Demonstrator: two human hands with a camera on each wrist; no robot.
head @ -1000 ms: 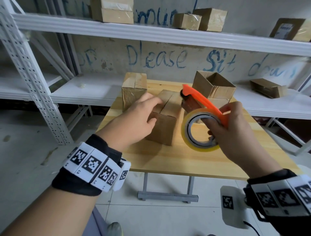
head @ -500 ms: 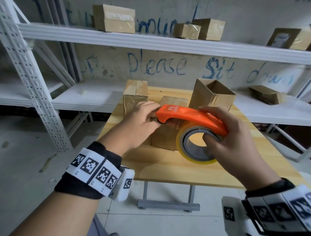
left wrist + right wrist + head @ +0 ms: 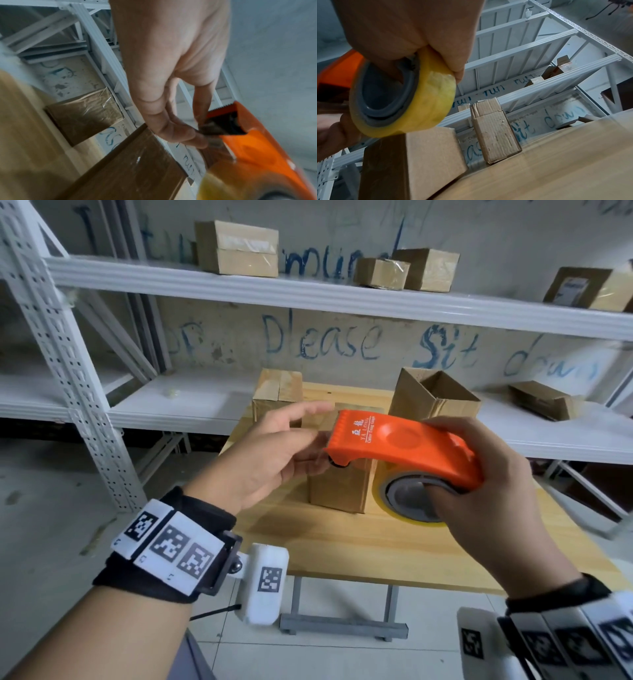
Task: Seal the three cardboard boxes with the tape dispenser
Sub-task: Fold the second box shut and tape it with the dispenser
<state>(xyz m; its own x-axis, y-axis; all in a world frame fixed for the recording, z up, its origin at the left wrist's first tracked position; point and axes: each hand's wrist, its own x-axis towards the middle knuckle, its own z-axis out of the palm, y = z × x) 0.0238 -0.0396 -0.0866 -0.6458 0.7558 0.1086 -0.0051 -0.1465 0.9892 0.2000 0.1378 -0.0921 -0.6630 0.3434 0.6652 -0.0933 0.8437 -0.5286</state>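
Note:
My right hand (image 3: 479,474) grips the orange tape dispenser (image 3: 404,443) with its yellowish tape roll (image 3: 407,501), held level above the wooden table (image 3: 359,549). My left hand (image 3: 308,440) is at the dispenser's front end. In the left wrist view its thumb and fingers (image 3: 197,129) pinch the tape end at the mouth of the dispenser (image 3: 257,148). Three cardboard boxes stand on the table. A taped box (image 3: 277,395) is at the back left. A closed box (image 3: 339,487) stands in the middle under the dispenser. A box with open flaps (image 3: 435,395) is at the back right.
White metal shelving runs behind the table; its upper shelf (image 3: 342,299) carries several cardboard boxes. Another box (image 3: 544,400) lies on the lower shelf at right. A perforated upright post (image 3: 68,364) stands at left. Grey floor surrounds the table.
The dispenser has tipped from upright to level and risen toward me. My left hand has left the middle box's top and taken the tape end at the dispenser's front.

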